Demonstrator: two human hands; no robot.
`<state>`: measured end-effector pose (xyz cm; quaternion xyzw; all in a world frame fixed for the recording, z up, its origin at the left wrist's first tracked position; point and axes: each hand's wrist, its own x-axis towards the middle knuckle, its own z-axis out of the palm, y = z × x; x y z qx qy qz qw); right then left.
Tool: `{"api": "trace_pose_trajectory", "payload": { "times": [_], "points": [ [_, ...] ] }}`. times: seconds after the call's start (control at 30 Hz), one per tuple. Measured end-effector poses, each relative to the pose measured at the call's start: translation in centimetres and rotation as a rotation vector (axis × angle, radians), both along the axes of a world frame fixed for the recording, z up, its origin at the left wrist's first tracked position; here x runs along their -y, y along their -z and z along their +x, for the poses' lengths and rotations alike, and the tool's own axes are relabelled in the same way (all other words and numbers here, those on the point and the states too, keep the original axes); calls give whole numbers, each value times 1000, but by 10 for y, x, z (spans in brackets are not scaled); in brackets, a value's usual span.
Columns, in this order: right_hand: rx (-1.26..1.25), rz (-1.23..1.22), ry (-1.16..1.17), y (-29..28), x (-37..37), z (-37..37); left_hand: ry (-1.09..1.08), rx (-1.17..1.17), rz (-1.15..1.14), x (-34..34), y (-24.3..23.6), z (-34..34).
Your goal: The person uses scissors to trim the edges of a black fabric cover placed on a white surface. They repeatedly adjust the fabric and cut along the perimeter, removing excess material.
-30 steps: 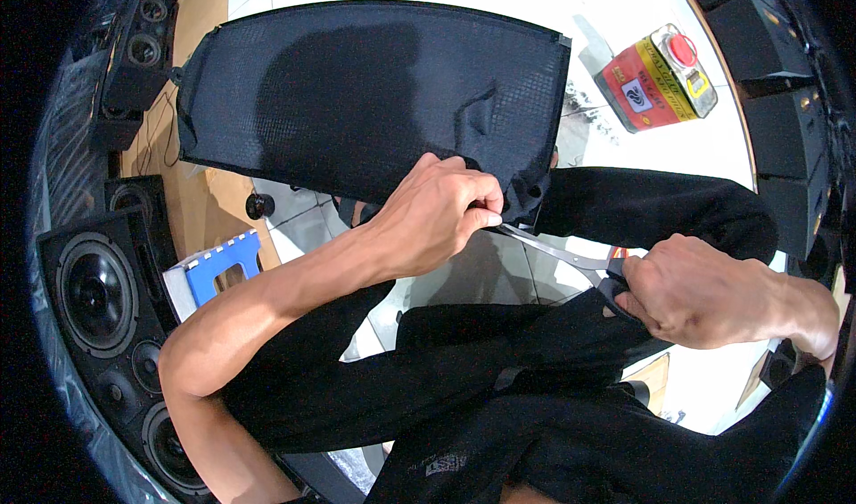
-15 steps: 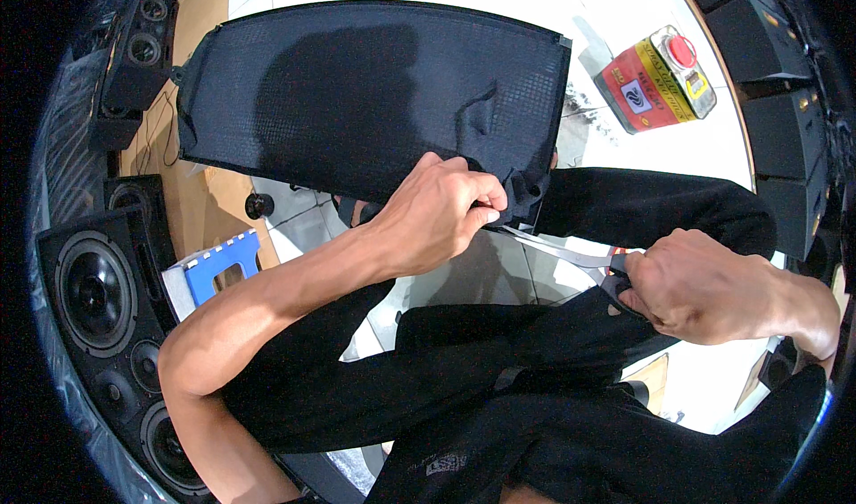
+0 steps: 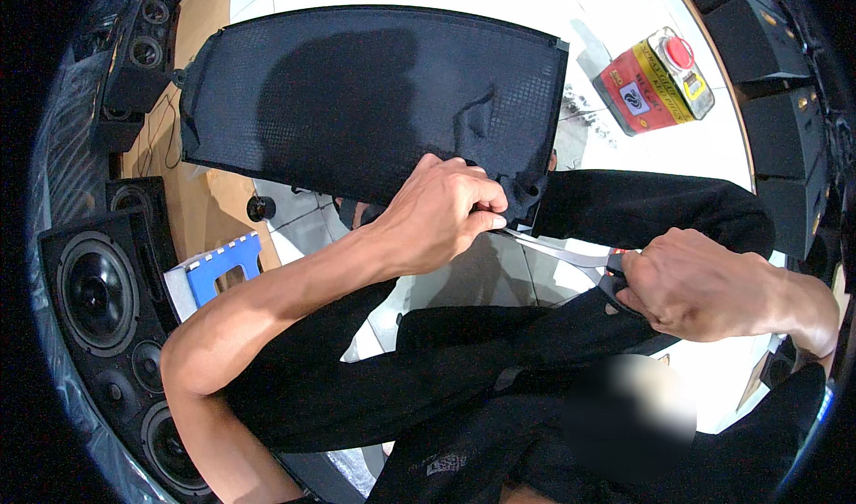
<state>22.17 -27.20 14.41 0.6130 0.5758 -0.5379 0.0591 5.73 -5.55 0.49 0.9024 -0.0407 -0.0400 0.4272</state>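
White tiled floor (image 3: 611,4); we log a printed red-and-yellow can (image 3: 644,89), upper right. Upper centre, black fabric-covered panel (image 3: 374,103): left hand (image 3: 446,210) pinches its lower edge. Right hand (image 3: 691,285), grip wrapped round scissors (image 3: 571,255), blades at that edge.

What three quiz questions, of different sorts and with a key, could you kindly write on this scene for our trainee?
1. Which tool is in the right hand?
2. True or false: the left hand pinches at the near edge of the black fabric-covered panel.
3. What colour is the cap on the can to the right of the panel?
A) blue
B) red
C) green

Key:
1: scissors
2: true
3: B
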Motion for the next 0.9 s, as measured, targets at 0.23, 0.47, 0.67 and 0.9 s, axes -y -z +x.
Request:
{"api": "trace_pose_trajectory", "payload": {
  "times": [0.23,0.47,0.67,0.9],
  "points": [
    [47,178,-95,12,2,-4,12,14,17,-3,-2,-3],
    [181,214,-187,28,12,-7,57,-27,56,4,11,1],
    [208,307,-201,41,15,-4,31,-6,43,4,10,-5],
    [424,371,-167,67,43,-16,63,6,51,3,13,4]
  ]
}}
